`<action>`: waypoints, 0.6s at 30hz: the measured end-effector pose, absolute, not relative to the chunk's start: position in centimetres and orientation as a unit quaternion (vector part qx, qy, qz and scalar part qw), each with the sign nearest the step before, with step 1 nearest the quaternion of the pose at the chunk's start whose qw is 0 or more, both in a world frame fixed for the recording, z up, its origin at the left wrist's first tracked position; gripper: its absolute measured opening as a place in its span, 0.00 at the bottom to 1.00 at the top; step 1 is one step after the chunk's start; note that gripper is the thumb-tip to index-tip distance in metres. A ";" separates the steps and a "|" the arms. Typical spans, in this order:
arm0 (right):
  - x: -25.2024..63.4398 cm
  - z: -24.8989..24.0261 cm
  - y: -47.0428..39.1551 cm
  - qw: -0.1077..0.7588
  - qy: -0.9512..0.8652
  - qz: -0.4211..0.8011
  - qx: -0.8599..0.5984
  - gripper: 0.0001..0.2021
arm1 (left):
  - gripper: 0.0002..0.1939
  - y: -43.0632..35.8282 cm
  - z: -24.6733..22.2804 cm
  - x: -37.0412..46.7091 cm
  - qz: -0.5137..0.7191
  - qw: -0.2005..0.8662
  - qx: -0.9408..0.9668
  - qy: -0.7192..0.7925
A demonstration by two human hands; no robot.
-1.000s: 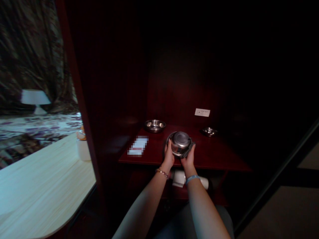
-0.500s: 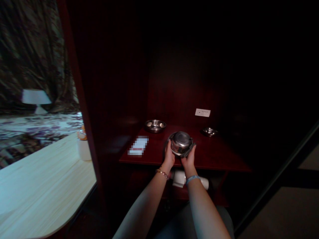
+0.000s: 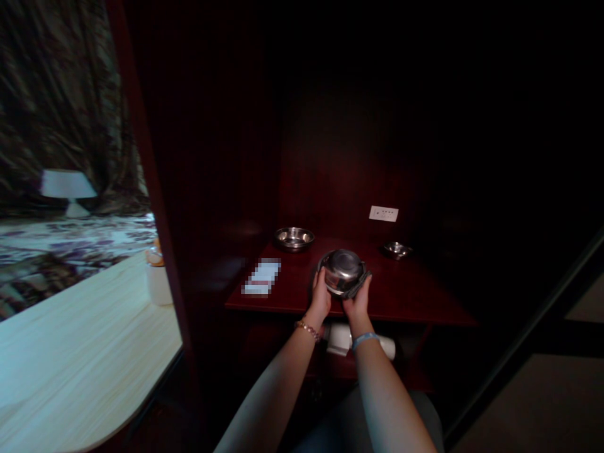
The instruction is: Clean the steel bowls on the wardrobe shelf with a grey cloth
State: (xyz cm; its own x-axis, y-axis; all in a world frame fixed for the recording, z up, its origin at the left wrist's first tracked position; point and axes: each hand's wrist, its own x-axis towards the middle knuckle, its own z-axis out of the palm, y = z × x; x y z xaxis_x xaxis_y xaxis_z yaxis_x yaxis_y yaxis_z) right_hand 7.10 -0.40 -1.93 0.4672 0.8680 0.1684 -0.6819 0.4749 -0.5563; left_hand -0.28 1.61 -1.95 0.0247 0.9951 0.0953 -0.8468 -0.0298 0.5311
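Bowl [image 3: 344, 267], base upward, between both hands [image 3: 320, 298] [image 3: 357, 302], one gripping each side.

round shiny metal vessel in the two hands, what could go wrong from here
Slipping: the round shiny metal vessel looks smooth, and the left hand and right hand grip its sides, so it might slide. Knocking: a shallow silver metal bowl sits beyond it on the dark red wooden shelf, so a leftward swing could bump it. Dim light: the shelf's right end is in shadow, so its edge could be misjudged.

White lamp [image 3: 68, 184], patterned curtain [image 3: 56, 82], pale wooden table [image 3: 85, 365], wall socket [image 3: 384, 214]
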 end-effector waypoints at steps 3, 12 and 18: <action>7.1 -1.9 -0.4 0.827 -0.224 0.471 -0.211 0.29 | 0.13 1.5 -1.9 -0.2 0.685 0.671 0.235 0.160; 7.1 -2.1 -0.4 0.825 -0.248 0.460 -0.216 0.29 | 0.17 1.6 -2.2 -0.2 0.696 0.649 0.257 0.169; 7.1 -1.8 -0.6 0.828 -0.221 0.467 -0.217 0.29 | 0.19 1.6 -2.3 -0.2 0.700 0.639 0.269 0.172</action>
State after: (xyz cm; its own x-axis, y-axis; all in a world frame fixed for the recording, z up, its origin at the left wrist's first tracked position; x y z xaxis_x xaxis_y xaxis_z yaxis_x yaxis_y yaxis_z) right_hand 7.07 -0.61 -1.81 0.4656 0.8698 0.1633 -0.6781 0.4692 -0.5656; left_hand -0.19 1.65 -2.26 -0.0386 0.9869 0.1566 -0.8016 -0.1242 0.5848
